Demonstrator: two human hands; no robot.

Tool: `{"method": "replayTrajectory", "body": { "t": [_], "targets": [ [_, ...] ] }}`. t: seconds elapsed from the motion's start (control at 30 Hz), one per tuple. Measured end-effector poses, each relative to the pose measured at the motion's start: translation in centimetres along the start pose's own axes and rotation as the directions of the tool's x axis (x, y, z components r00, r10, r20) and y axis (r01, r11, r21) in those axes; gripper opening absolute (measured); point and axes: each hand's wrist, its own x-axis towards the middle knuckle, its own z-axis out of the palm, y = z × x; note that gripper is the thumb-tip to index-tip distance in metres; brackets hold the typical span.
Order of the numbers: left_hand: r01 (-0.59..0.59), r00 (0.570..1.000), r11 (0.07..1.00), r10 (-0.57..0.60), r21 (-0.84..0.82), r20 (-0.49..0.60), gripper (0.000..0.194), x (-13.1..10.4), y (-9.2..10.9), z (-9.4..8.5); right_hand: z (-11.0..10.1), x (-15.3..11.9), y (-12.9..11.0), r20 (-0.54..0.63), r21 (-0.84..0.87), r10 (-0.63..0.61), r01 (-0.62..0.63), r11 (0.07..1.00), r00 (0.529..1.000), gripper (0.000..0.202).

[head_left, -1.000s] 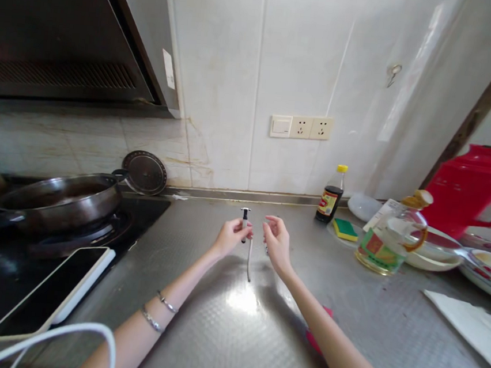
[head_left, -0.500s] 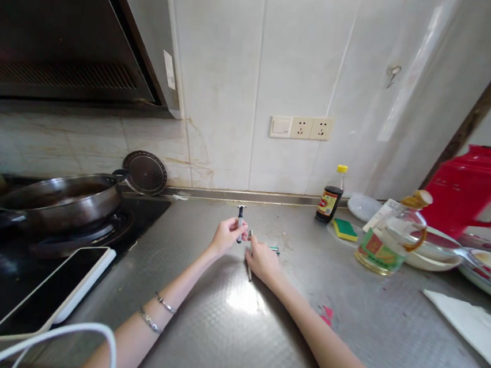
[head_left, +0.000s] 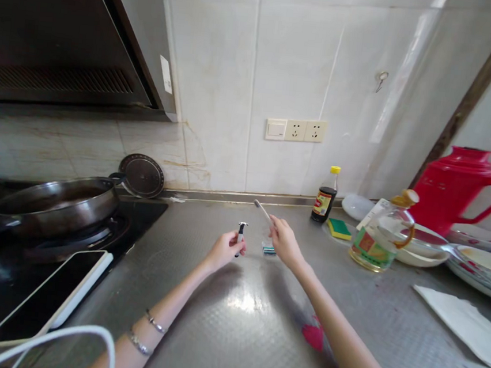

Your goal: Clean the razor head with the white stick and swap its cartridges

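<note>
My left hand (head_left: 225, 250) is closed on a small razor (head_left: 240, 235), held upright with its T-shaped head on top, over the metal counter. To the right, my right hand (head_left: 285, 241) is closed round a thin whitish stick with a darker tip, which looks like a toothbrush (head_left: 263, 211); it is raised and tilted toward the back left. Between the hands, a small clear piece with green and dark stripes (head_left: 268, 249) lies on the counter, too small to name.
A gas stove with a steel pan (head_left: 59, 203) and a phone (head_left: 46, 298) with a white cable (head_left: 84, 328) are on the left. To the right stand a soy sauce bottle (head_left: 325, 196), sponge (head_left: 339, 228), oil jug (head_left: 376, 243), red thermos (head_left: 451, 186) and dishes. A white paper (head_left: 462, 323) lies nearer.
My right hand has lifted the toothbrush-like stick off to the right and up, tilting its tip leftward. My left hand, still with the razor, sits slightly lower. The striped piece is now uncovered.
</note>
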Motion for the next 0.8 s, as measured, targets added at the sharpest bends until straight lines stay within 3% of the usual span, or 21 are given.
{"method": "replayTrajectory", "body": {
  "t": [0.23,0.43,0.63,0.8],
  "targets": [
    [0.03,0.996,0.999,-0.032,0.026,0.079,0.014,-0.6,-1.3,0.8,-4.1,-1.6,1.4,-0.049,-0.219,-0.208,0.192,0.956,0.977,0.042],
    [0.011,0.999,0.999,-0.012,0.034,0.032,0.02,-0.6,-2.6,0.8,-3.1,-2.1,-0.7,-0.027,-0.305,-0.316,0.294,0.906,0.948,0.045],
    [-0.063,0.997,0.997,0.066,0.05,-0.049,0.015,-0.6,-1.3,0.7,-3.8,-2.0,0.2,0.027,-0.289,-0.39,0.381,0.878,0.92,0.05],
    [-0.055,0.996,0.996,0.06,0.074,-0.068,0.012,-0.7,-0.7,0.8,-3.9,-2.1,0.8,-0.118,-0.24,-0.362,0.327,0.914,0.925,0.048]
  ]
}}
